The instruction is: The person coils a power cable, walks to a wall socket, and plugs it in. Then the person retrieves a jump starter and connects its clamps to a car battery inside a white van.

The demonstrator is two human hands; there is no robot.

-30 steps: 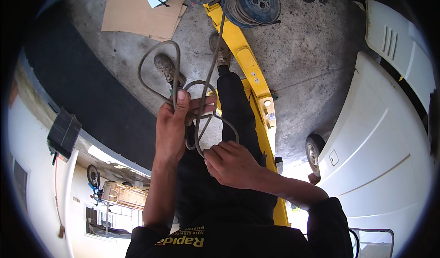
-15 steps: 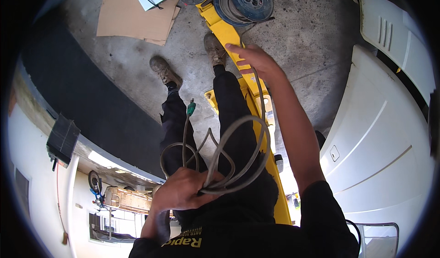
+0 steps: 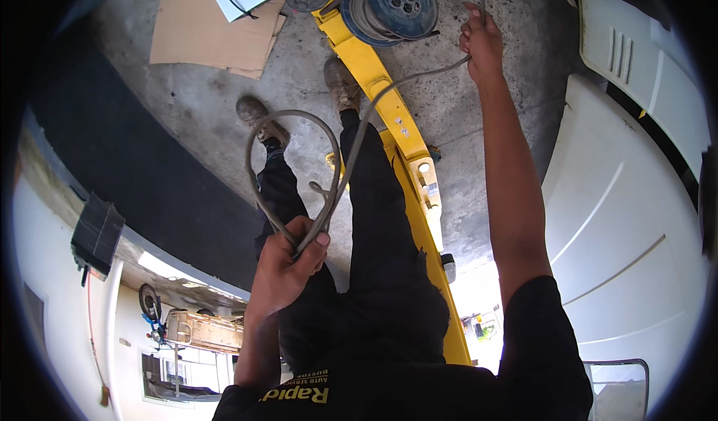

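A grey electric cable (image 3: 423, 75) runs slack between my hands. Low in front of me, my left hand (image 3: 292, 268) is closed around a bunch of it, from which a wide loop stands up over my left leg. My right hand (image 3: 482, 43) is stretched out far to the right, its fingers curled round the same cable, which continues past it to the upper edge. Left of that hand lies a blue cable reel (image 3: 404, 6) with grey cable wound on it. The cable's plug end cannot be made out.
A long yellow metal arm with a round pad (image 3: 378, 73) extends beside my right leg. Flat cardboard (image 3: 206, 36) lies at the far left, under a white sheet with a black object on it. White vehicle panels (image 3: 613, 219) stand on the right. A dark strip (image 3: 142, 144) curves along the left.
My right hand has moved up and right, and its fingers have closed on the cable. The left hand's bundle has shrunk to about one large loop. The green plug has gone from sight.
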